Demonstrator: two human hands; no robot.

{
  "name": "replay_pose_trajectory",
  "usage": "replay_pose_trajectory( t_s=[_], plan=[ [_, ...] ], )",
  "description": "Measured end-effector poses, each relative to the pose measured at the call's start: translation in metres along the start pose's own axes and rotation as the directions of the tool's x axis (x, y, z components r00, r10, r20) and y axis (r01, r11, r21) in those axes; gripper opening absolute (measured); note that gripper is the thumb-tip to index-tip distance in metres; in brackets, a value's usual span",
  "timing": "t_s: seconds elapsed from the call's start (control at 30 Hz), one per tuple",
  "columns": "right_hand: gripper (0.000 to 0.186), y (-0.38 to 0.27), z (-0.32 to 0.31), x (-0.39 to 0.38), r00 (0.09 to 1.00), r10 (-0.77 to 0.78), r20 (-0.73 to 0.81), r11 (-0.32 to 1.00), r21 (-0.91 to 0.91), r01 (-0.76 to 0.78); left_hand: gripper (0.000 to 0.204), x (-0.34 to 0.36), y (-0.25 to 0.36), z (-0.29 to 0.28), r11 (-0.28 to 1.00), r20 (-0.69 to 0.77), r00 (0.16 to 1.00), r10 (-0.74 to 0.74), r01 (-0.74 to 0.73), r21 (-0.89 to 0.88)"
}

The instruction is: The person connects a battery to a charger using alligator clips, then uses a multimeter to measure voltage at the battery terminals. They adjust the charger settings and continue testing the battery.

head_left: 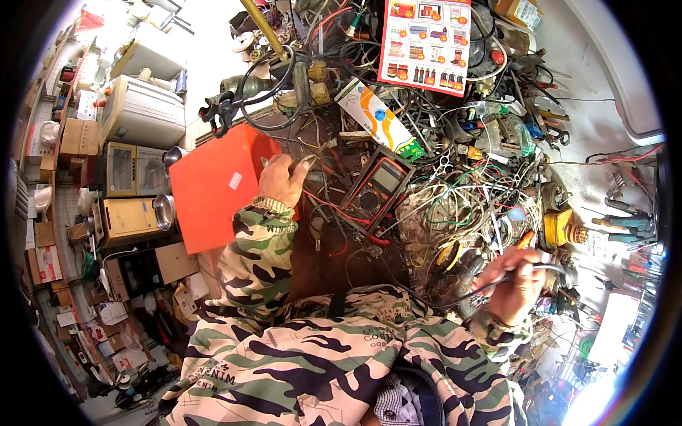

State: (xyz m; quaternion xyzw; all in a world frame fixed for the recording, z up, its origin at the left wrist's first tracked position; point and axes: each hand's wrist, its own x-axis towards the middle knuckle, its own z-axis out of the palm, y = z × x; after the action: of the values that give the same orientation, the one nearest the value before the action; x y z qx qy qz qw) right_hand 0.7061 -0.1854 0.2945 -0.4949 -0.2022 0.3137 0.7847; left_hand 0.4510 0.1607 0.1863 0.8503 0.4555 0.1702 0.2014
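My left hand is by the right edge of a large red-orange box-shaped thing. Its fingers are drawn together near thin wires at the fingertips, and what they hold is too small to make out. At the right, my right hand is closed round a black cable, which trails left over my lap. Between my hands, a multimeter in a black and red case lies tilted on the dark bench. Red and black leads run beside it.
A tangle of wires with hand tools covers the bench's right side. Behind lie a white-and-orange carton and a printed flyer. Pliers are at the far right. Shelves with appliances and boxes line the left.
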Motion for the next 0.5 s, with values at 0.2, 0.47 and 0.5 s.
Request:
replay_pose_trajectory(
  t_s=[0.2,0.47,0.5],
  plan=[
    [0.028,0.038,0.036,-0.012,0.869,0.486,0.095,0.856,-0.254,-0.451,0.048,-0.007,-0.001,0.024,0.979,0.001,0.992,-0.123,0.122,-0.161],
    [0.021,0.05,0.056,-0.012,0.688,0.585,0.429,0.574,-0.818,0.022,0.05,-0.028,-0.027,0.068,0.805,-0.174,0.882,-0.437,0.298,-0.513],
    [0.021,0.054,0.054,-0.015,0.686,0.562,0.461,0.574,-0.815,0.077,0.051,-0.025,-0.029,0.072,0.782,-0.128,0.872,-0.472,0.347,-0.518]
  ],
)
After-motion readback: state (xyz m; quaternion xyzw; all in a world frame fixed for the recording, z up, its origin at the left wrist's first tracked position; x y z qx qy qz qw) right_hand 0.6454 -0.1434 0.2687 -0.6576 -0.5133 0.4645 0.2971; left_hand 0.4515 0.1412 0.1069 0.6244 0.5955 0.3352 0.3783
